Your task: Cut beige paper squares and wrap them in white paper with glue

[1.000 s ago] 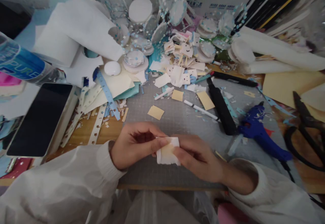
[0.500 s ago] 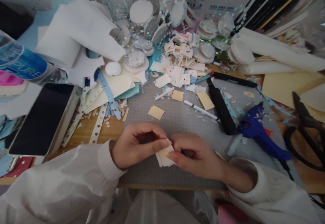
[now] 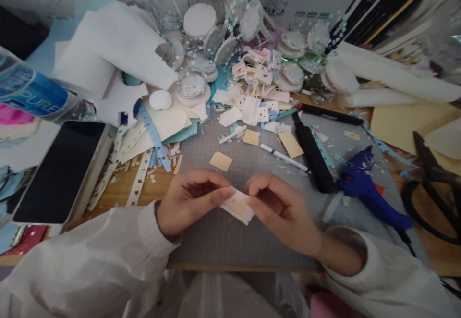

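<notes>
Over the grey cutting mat (image 3: 252, 241), the left hand (image 3: 187, 202) and right hand (image 3: 284, 214) each pinch an end of a small white paper piece (image 3: 238, 206) with a tan square, held tilted between their fingertips.

Soft dim light, blurred warped edges

Two hands: left hand (image 3: 190, 202), right hand (image 3: 284, 212). One white paper piece (image 3: 238, 206) between them. Three loose tan squares (image 3: 221, 161) far of hands on one grey cutting mat (image 3: 223, 241). One blue glue gun (image 3: 363, 183) right. One black scissors (image 3: 432, 183) far right. One phone (image 3: 59, 171), one bottle (image 3: 32, 94) left. One white pen (image 3: 284, 157).
</notes>
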`<state>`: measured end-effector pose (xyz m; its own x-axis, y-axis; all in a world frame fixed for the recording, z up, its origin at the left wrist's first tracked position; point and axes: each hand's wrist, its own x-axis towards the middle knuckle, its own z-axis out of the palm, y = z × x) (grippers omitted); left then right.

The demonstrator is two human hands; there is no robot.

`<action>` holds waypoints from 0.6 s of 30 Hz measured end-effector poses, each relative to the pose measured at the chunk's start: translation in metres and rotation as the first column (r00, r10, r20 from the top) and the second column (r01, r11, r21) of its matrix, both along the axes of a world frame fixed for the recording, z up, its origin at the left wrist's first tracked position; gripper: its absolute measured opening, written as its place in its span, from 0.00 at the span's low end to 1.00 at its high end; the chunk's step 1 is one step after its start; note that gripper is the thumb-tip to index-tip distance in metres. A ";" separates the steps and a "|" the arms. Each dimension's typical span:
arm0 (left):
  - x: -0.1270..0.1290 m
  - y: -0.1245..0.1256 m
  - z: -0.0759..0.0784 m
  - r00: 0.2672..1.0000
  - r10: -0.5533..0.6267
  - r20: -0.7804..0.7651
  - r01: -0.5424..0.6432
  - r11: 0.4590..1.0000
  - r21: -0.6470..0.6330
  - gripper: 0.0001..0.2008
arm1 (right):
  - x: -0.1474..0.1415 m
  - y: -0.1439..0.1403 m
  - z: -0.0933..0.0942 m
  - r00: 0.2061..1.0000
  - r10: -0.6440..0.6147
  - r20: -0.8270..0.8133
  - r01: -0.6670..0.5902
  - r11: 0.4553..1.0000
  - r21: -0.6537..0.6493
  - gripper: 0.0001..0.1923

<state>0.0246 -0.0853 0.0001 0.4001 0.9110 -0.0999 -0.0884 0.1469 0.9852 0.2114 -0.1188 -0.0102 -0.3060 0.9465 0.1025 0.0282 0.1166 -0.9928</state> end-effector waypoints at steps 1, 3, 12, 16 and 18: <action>0.000 -0.001 0.000 1.000 -0.011 -0.011 0.011 1.000 0.003 0.02 | 0.000 0.001 0.000 0.999 -0.025 -0.020 0.025 1.000 -0.002 0.04; -0.001 -0.002 -0.001 0.997 -0.067 -0.050 0.068 0.997 0.031 0.02 | 0.000 0.003 0.001 0.997 -0.067 -0.039 0.067 0.998 -0.007 0.04; -0.003 -0.002 -0.002 0.949 -0.282 -0.139 0.306 0.930 0.205 0.08 | 0.000 0.004 0.004 0.999 0.046 -0.015 -0.048 0.992 -0.115 0.04; -0.003 -0.002 -0.002 0.982 -0.172 -0.081 0.186 0.958 0.219 0.07 | 0.000 0.003 0.005 0.992 0.009 -0.125 -0.029 0.986 -0.163 0.06; -0.003 -0.002 -0.002 0.995 -0.094 -0.037 0.100 0.973 0.208 0.07 | -0.001 0.003 0.005 0.982 -0.006 -0.187 -0.033 0.978 -0.205 0.07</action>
<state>0.0215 -0.0869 -0.0020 0.4874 0.8698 0.0773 -0.0574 -0.0565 0.9968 0.2108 -0.1161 -0.0049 -0.3130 0.9490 -0.0387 -0.1587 -0.0924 -0.9830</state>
